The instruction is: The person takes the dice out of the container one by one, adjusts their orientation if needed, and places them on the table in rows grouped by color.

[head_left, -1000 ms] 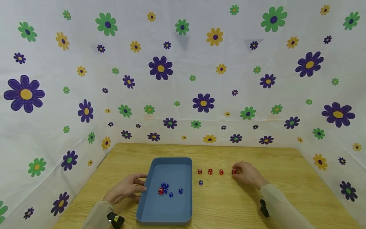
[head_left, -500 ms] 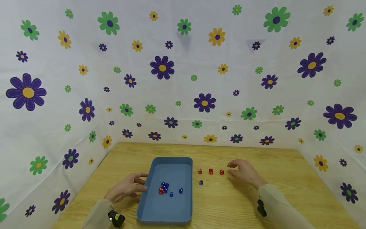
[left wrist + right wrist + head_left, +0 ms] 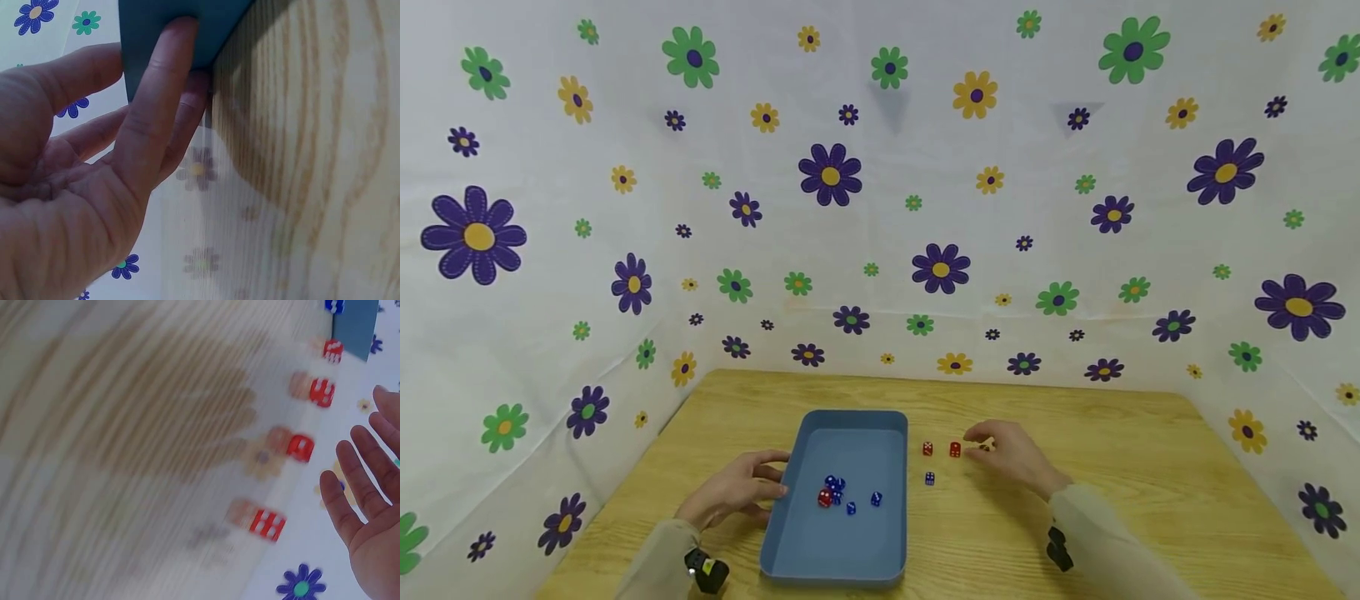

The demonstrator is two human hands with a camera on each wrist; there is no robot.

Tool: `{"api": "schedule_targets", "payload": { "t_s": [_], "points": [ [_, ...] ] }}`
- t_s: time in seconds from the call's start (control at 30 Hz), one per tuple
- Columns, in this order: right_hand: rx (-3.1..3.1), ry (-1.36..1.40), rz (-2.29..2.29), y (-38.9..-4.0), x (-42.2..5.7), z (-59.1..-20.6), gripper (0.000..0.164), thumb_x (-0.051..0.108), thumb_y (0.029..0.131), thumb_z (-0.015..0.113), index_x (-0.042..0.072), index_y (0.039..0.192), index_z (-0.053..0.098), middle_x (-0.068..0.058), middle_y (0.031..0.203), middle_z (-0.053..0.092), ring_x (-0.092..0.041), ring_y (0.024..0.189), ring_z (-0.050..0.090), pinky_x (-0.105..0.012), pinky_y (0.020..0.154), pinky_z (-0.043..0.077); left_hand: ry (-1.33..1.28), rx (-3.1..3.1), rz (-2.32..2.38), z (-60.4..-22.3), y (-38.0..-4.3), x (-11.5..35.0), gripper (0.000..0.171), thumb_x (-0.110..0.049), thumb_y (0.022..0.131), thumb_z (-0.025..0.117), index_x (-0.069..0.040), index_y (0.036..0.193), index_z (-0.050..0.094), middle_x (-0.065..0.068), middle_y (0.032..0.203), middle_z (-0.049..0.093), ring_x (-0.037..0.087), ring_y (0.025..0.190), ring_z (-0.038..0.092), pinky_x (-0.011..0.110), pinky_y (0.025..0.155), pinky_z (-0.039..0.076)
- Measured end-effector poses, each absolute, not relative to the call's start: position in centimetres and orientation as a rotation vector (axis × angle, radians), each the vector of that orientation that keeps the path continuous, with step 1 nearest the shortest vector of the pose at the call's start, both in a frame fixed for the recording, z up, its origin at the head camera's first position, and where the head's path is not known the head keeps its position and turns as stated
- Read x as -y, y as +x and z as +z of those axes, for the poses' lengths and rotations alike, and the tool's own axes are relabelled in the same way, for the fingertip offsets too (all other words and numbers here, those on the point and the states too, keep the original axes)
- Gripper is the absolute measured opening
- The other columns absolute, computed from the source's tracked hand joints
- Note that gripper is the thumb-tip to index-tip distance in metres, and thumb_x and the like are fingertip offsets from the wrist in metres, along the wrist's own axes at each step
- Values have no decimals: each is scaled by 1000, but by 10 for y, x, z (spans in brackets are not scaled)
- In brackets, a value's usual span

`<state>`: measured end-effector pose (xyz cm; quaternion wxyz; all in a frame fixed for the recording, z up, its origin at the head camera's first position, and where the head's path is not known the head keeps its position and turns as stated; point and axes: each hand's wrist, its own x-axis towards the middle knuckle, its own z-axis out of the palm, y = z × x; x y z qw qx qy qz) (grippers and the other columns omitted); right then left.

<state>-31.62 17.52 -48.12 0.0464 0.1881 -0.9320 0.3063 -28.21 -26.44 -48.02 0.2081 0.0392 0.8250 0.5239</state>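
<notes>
My left hand (image 3: 733, 492) lies along the left side of a blue tray (image 3: 838, 554), its extended fingers against the outer wall; the left wrist view shows the fingers (image 3: 150, 112) on the tray wall (image 3: 150, 37) from outside. Over the right part of a row of red dice hovers my right hand (image 3: 1018, 462), fingers spread and holding nothing. In the head view it covers part of the row, leaving two red dice (image 3: 927, 448) plainly visible. The right wrist view shows the whole row, with a red die (image 3: 267, 525) at its near end, apart from the fingers.
Inside the tray lie a larger red die (image 3: 824, 497) and several blue dice (image 3: 851, 508). A single blue die (image 3: 929, 478) sits on the wooden table (image 3: 970, 550) below the red row. Flower-patterned cloth (image 3: 880, 225) encloses the table at the back and sides.
One second ago my right hand was at the rightmost red die with its fingers on it. It has let go and moved left along the row. My left hand stays at the tray.
</notes>
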Motion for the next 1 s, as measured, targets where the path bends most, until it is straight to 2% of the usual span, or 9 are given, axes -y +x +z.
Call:
{"api": "schedule_targets", "payload": {
  "t_s": [0.17,0.53,0.67,1.0],
  "points": [
    [2794,737,955,-315,-154,-478,21,20,90,71,9,108,74,-4,108,72,-22,101,66,-42,86,54,99,-2305,1461,-479,-281,267,67,-11,89,71,-1,147,39,24,126,58,26,98,66,43,72,60],
    [2696,949,1146,-306,-111,-470,26,17,91,70,2,112,72,-13,112,72,-31,105,66,-50,88,53,125,-2307,1464,-478,-281,265,64,-7,91,68,0,147,38,25,126,58,26,98,66,44,71,60],
    [2699,1004,1174,-305,-96,-471,27,18,92,69,2,114,71,-13,113,71,-30,106,65,-48,88,53,120,-2304,1468,-479,-281,264,65,-7,90,69,0,147,38,24,125,58,26,98,66,44,70,60],
    [2773,1030,990,-305,-67,-470,28,25,92,69,8,114,72,-3,112,71,-22,105,65,-36,88,53,107,-2318,1464,-480,-280,263,65,-8,90,70,-1,147,39,23,124,59,26,97,66,44,70,60]
  ]
}}
